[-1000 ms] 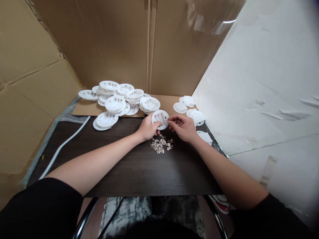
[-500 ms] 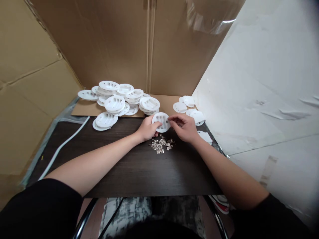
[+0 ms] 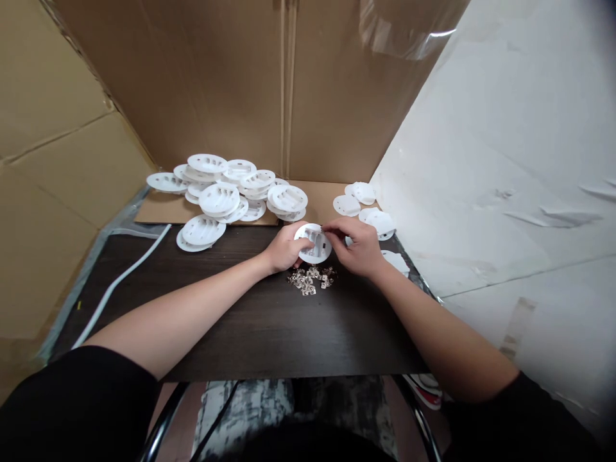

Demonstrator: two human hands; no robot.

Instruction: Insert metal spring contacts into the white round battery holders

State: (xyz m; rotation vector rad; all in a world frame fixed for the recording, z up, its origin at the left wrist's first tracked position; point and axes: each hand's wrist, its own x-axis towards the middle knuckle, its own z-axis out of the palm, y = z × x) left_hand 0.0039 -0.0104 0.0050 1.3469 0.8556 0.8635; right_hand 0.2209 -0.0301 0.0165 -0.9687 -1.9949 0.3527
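My left hand (image 3: 285, 247) grips a round white plastic battery holder (image 3: 315, 253) by its left side, thumb lying over the slotted face. Long battery slots and a small dark rectangular opening show on that face. At the holder's upper right edge, my right hand (image 3: 355, 244) has thumb and forefinger pinched together. Whatever lies between those fingertips is too small to make out. Just below the holder, a loose pile of small metal battery contacts (image 3: 308, 282) lies on the dark table (image 3: 269, 333).
Many similar white battery holders (image 3: 219, 200) lie heaped at the back left, partly on a cardboard sheet (image 3: 149, 212). More white round pieces (image 3: 346, 205) are at the right edge. A white cable (image 3: 122, 276) runs along the left. Cardboard (image 3: 216, 83) walls the back.
The battery holder has turned and come slightly lower in my left hand. My right fingertips have shifted from its right side up to its upper right edge.
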